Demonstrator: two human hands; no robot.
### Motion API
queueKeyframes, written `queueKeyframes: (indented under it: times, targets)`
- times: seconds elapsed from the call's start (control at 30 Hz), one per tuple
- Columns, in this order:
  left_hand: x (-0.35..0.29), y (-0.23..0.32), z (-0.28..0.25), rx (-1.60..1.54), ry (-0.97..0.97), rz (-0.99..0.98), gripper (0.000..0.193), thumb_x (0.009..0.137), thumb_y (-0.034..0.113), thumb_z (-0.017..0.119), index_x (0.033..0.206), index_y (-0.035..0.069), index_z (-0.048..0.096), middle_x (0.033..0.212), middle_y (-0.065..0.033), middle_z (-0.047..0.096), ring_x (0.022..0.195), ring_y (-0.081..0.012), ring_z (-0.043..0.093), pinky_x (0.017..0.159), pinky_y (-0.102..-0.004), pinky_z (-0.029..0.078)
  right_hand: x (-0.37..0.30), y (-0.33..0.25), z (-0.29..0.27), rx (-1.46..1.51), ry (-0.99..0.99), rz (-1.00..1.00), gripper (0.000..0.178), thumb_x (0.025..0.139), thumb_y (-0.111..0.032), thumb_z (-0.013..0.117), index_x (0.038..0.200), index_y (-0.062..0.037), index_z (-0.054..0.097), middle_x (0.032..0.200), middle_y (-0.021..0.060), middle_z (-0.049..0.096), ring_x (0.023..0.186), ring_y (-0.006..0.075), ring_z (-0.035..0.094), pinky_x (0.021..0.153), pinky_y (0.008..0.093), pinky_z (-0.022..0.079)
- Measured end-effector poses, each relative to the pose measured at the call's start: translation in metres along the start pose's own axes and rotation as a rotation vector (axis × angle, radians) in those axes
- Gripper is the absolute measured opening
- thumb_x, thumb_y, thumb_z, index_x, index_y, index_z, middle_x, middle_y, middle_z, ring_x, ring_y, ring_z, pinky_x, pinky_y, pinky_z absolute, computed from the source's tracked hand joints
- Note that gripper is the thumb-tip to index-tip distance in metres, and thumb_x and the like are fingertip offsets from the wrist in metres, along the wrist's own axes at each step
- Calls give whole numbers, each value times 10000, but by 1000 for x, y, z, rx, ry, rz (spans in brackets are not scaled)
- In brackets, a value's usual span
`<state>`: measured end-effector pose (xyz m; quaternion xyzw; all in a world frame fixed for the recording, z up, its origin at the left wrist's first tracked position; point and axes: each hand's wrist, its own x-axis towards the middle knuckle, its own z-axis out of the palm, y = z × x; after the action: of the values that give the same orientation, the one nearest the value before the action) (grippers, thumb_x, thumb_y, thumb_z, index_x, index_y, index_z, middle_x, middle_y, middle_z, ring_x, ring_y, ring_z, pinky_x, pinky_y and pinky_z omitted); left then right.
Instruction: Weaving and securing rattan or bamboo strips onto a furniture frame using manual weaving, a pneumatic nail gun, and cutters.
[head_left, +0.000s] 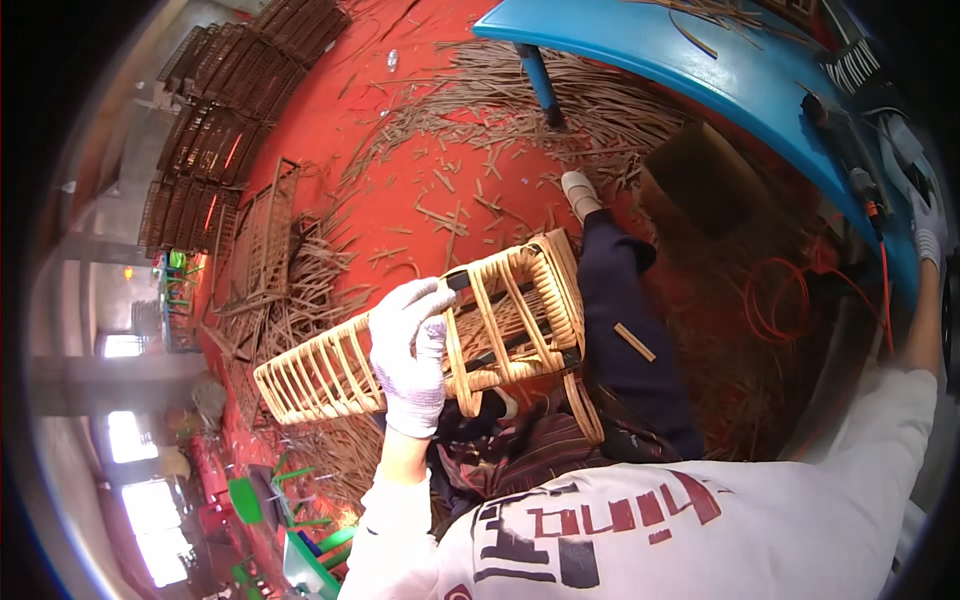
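Observation:
My left hand (408,352), in a white knitted glove, grips a long rattan basket frame (495,376) by its side, with fingers curled over the top rail. The frame lies tilted over my lap, its wide end with a thick wrapped rim to the right and its slatted narrow end to the left. Dark bands mark some of its rails. Out at the far right, my gloved right hand (928,228) is closed around a dark and grey item over the blue table. What that item is cannot be made out. Beside it rests a black tool (845,150) with an orange fitting.
The blue table (640,45) curves along the upper right on a blue leg. A red hose (775,300) coils below. Brown strips (600,110) litter the red floor (400,150). Brown frames (215,130) are stacked at the left, near a green stool (245,500). A brown box (705,180) stands under the table.

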<state>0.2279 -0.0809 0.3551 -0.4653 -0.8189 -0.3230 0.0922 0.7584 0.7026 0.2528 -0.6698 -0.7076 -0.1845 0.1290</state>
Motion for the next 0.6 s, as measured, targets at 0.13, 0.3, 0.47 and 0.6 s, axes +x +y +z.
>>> queueKeyframes:
  times: [0.13,0.3,0.47,0.6]
  targets:
    - [-1,-2,9,-34,23,-31,312,1006,330,575,1067,75,745,1157,-126,694,1140,-308,614,1021,-419,447,-123,-118,-95,759,-165,-338,413,1007,-357,586,1303,-76,645,1241,173,681,1172,257,642,1016,311,457]
    - [-6,-3,4,-35,28,10,376,1043,326,530,1111,7,719,1195,-157,680,1149,-299,622,1038,-406,448,-326,-257,-216,1148,-358,-690,205,957,-156,667,1122,-44,708,1073,153,713,991,240,692,891,332,523]
    - [-16,19,-2,-89,56,45,350,1022,341,571,1109,40,728,1192,-157,671,1164,-311,602,1043,-418,434,-437,-302,-272,1244,-445,-971,187,880,-82,713,1065,-58,705,931,122,688,838,307,668,743,374,537]
    - [-29,30,-6,-106,79,77,300,996,315,617,1104,60,733,1204,-143,659,1181,-307,585,1056,-422,419,-495,-326,-301,1356,-189,-1121,286,825,-99,722,1110,-121,703,910,73,660,808,274,643,712,376,529]
